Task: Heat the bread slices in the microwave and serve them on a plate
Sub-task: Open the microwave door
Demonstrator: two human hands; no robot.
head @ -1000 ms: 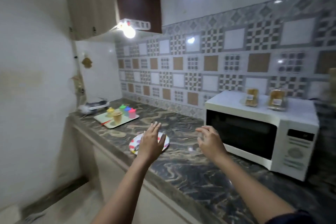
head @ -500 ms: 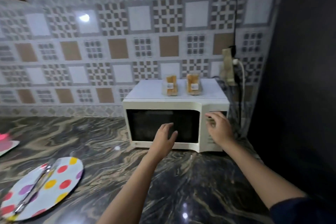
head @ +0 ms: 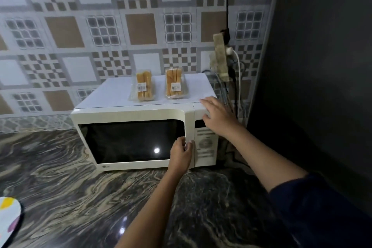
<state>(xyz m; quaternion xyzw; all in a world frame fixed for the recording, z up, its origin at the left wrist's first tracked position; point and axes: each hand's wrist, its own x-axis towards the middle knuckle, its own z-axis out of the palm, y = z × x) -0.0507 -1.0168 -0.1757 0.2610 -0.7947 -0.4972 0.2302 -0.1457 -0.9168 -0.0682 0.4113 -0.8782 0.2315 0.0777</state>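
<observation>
Nearest, at the left edge of view, a spotted plate lies on the dark marbled surface, well apart from the microwave. It holds no bread that I can see.

The left hand is at the right edge of the microwave's door. Its fingers curl against that edge with the thumb beside them, a grip that looks ready to pull. The door is closed. It probably swings from a hinge on the left, so this right edge is the place to hold. A latch may resist at first and then give suddenly.

The right hand lies spread on the oven's top right corner, above the control panel. Its fingers are fairly straight and hold nothing. I judge that it braces the oven, which is sensible because a light oven can slide on polished stone.

Further back, 2 clear packs of bread stand side by side on top of the oven, each with a white label. Both look sealed. They should be light, with thin crackly plastic that is a little slippery, and the slices inside are soft and easily crushed. Each is best taken by its long sides with a gentle pinch.

Behind, a power strip hangs on the tiled wall.
</observation>
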